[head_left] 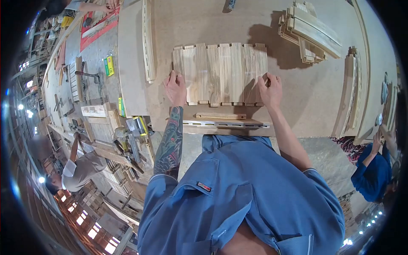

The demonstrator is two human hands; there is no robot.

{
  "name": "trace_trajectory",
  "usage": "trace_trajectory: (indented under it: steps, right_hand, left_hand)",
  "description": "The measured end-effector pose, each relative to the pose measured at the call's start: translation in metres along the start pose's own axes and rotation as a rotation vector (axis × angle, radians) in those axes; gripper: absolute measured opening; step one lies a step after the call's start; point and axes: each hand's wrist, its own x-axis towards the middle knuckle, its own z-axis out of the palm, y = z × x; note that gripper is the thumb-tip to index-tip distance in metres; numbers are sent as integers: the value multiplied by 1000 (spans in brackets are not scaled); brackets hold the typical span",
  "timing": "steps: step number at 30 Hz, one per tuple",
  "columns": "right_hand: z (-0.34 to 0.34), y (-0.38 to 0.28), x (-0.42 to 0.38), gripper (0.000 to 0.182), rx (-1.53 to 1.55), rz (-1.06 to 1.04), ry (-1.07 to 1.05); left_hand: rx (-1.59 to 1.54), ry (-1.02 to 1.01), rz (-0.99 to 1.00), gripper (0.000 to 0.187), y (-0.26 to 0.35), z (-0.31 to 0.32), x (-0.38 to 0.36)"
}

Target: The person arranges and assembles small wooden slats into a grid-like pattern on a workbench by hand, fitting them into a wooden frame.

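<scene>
**Squaring up a row of wooden slats on the worktop**

Head view: the person stands at a broad worktop (323, 106) with both hands on a row of wooden slats (221, 73) laid side by side, long edges touching. The left hand (175, 87) presses against the row's left end, and the right hand (270, 89) against its right end. Neither hand grips anything; the fingers (171, 80) lie bent against the wood, pushing inward rather than closing round it.

By the look of it, the step in hand is crowding the slats together into one tight panel. The next move seems to call for even pressure from both sides, so that no slat rides up or skews.

The slats are pale, strongly grained, nearly equal in length, their ends slightly stepped. They lie near the worktop's front edge, just beyond a slotted rail (225, 123) and a loose strip (221, 115). A stack of offcuts (312, 32) sits well apart. Other workers are in view at both sides.
</scene>
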Motion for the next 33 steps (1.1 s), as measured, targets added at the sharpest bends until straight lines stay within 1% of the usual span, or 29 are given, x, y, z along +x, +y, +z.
trace_trajectory:
  steps: [4, 5, 6, 8, 9, 10, 11, 12, 14, 15, 17, 18, 19, 20, 21, 22, 23, 24, 25, 26, 27, 28, 29, 30, 32, 33]
  right_hand:
    - [-15, 0, 11, 38, 67, -35, -129]
    - [-16, 1, 14, 38, 71, -43, -123]
    - [-15, 2, 16, 36, 87, -56, -137]
    - [-16, 3, 22, 35, 106, -76, -147]
    - [-19, 3, 27, 35, 133, -43, -232]
    - [-22, 6, 31, 36, 159, -6, -318]
    - [-28, 7, 38, 44, 98, -1, -419]
    - [-27, 1, 28, 44, 91, -14, -418]
    - [-16, -15, 8, 55, 5, -267, 75]
    - [-11, -36, -6, 65, 133, -180, -62]
    - [-3, -98, -46, 70, 403, -120, -435]
    - [7, -124, -64, 72, 482, -159, -586]
    - [19, -145, -82, 74, 557, -196, -741]
    - [31, -162, -98, 61, 623, -213, -829]
    - [46, -170, -102, 51, 555, -250, -946]
    - [64, -174, -105, 42, 485, -286, -1063]
    - [80, -174, -113, 42, 472, -293, -1082]
    - [98, -169, -121, 37, 483, -320, -1005]
    - [108, -169, -128, 33, 493, -344, -924]
    - [116, -168, -132, 33, 484, -346, -931]
    - [120, -168, -137, 33, 395, -438, -865]
    - [120, -173, -144, 34, 305, -525, -798]
    - [116, -176, -149, 34, 293, -522, -803]
    - [98, -194, -158, 35, 265, -505, -808]
    - [92, -204, -176, 36, 227, -478, -811]
    - [95, -203, -181, 28, 332, -531, -835]
  left_hand:
    - [47, -98, 67, 44, -5, -13, 8]
    - [54, -140, 86, 44, -6, -16, 11]
    - [50, -130, 90, 44, -6, -18, 14]
    - [-104, -297, -26, 45, -6, -25, 24]
    - [-107, -291, -23, 45, -11, -28, 28]
    - [-269, -350, -88, 45, -17, -32, 32]
    - [-435, -405, -153, 46, -23, -35, 35]
    - [-446, -396, -154, 46, -28, -38, 39]
    - [-508, -518, -232, 49, -44, -46, 41]
    - [-519, -504, -237, 49, -42, -59, 34]
    - [-633, -566, -171, 48, -8, -100, 11]
    - [-643, -556, -174, 48, 6, -118, -3]
    - [-723, -626, -77, 47, 17, -136, -17]
    - [-803, -690, 18, 46, 20, -150, -28]
    - [-816, -670, 5, 46, 15, -160, -34]
    - [-791, -640, 106, 42, 6, -169, -39]
    - [-761, -613, 205, 39, -2, -178, -44]
    - [-768, -599, 195, 39, -14, -188, -47]
    - [-736, -460, 156, 36, -28, -199, -48]
    - [-701, -326, 119, 34, -40, -209, -47]
    - [-708, -324, 113, 34, -48, -219, -48]
    - [-678, -262, 147, 33, -52, -232, -51]
    - [-647, -203, 180, 32, -54, -242, -53]
    - [-655, -207, 170, 32, -49, -249, -55]
    - [-744, -159, 306, 31, -29, -258, -58]
    - [-755, -166, 301, 31, -18, -260, -57]
